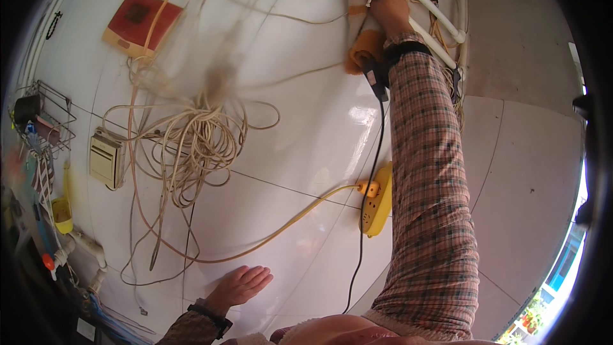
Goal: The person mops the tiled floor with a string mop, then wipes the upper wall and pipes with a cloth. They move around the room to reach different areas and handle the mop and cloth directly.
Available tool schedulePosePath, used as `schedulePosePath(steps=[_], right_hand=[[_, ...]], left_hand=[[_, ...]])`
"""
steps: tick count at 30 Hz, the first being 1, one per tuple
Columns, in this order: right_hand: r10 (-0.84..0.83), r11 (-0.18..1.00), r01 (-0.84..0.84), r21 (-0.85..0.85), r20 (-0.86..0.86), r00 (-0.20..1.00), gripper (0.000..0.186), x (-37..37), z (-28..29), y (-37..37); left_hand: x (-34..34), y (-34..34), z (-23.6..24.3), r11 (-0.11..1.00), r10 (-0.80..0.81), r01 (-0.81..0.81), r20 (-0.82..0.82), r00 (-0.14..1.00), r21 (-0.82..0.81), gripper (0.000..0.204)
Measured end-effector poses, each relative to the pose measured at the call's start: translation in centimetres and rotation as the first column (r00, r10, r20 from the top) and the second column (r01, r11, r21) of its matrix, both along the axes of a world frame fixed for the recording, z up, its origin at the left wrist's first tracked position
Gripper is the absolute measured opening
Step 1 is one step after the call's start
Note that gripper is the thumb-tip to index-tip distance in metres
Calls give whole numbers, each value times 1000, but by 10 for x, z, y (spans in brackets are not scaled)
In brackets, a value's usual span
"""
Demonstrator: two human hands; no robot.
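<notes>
Over on the far part of the tiled wall point(306, 118), right of centre, is the striped cloth point(357, 9), beside the white pipes point(429, 7). Right hand point(391, 9) is up there, fingers closed on a fold of it, looks like. Left hand point(241, 286) is near, fingers open and empty. Progress? I'd guess mid-job: cloth's in place by the pipes, but can't tell what's finished or left. Cloth's white with orange bands, thick-looking, near end bunched into an orange roll.
</notes>
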State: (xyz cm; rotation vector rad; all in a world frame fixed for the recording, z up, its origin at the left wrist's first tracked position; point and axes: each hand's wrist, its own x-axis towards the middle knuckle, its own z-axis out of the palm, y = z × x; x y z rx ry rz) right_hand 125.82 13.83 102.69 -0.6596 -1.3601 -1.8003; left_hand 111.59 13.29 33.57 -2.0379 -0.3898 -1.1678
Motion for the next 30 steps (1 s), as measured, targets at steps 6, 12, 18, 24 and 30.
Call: schedulePosePath(steps=[6, 12, 18, 24, 30], right_hand=[[-47, 998, 50, -38, 77, 996, 34, -6, -2, -3], [-57, 998, 57, 3, 72, 996, 22, 61, -2, -23], [-119, 990, 117, -80, -15, 993, 25, 125, -3, -40], [-168, 985, 160, -59, -186, 968, 50, 194, 3, -44], [-216, 976, 192, -100, -357, 909, 59, 218, 10, -42]], left_hand=[[4, 8, -6, 998, 41, -42, 19, 999, 55, 31], [9, 10, -7, 998, 38, -38, 13, 999, 42, 28], [10, 11, -12, 995, 103, -103, -28, 994, -2, 32], [9, 10, -15, 990, 137, -138, -46, 989, -11, 35], [9, 9, -11, 996, 66, -67, 32, 997, 50, 28]])
